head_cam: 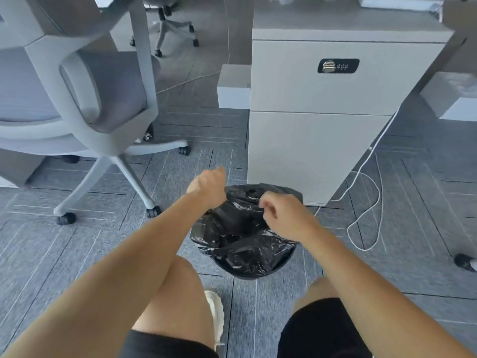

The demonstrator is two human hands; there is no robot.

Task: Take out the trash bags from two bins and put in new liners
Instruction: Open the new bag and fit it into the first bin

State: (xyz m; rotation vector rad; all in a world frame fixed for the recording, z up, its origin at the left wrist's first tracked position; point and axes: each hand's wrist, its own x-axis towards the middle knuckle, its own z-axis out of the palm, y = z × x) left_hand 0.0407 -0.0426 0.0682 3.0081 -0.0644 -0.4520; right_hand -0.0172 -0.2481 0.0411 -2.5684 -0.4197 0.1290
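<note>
With left hand (pixel 207 188) and right hand (pixel 284 215) pinching the black trash bag (pixel 245 236) seated in the bin (pixel 285 264) beside the cabinet (pixel 322 151), gather edges evenly and lift straight up.

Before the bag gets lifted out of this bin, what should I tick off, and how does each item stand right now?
1. Left hand grips the trash bag edge: ok.
2. Right hand pinches the bag top: ok.
3. Bag tied: not ok, no knot seen.
4. Bag off the bin rim: near side ok, far side hidden.
5. Chair clear of the bin: ok, it stands apart to the left.
6. New liner within reach: cannot tell, none in view.
</note>
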